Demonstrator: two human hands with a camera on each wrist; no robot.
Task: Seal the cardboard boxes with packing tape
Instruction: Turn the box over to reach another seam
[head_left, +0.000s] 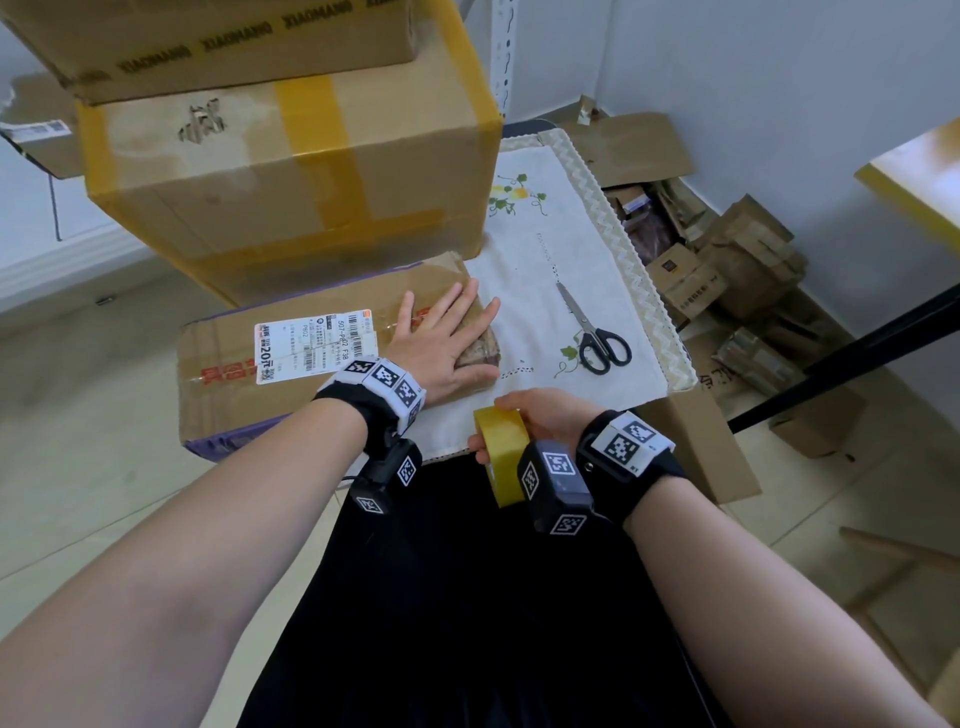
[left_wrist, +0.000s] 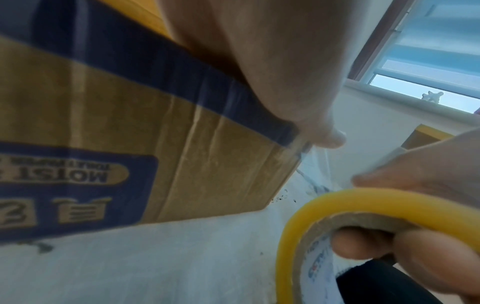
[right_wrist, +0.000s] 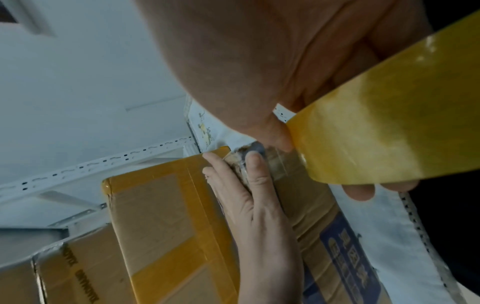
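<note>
The left hand (head_left: 441, 343) lies flat, fingers straight and spread, pressing on the right end of the low cardboard box (head_left: 291, 358), which rests on the white embroidered cloth (head_left: 561, 270) covering the table. The right hand (head_left: 540, 415) grips the yellow roll of packing tape (head_left: 501, 457), fingers through the core, just beside the box's near right corner. Black-handled scissors (head_left: 595, 332) lie on the cloth, to the right of the box. A larger taped box (head_left: 291, 171) stands behind the low box, with another stacked above.
</note>
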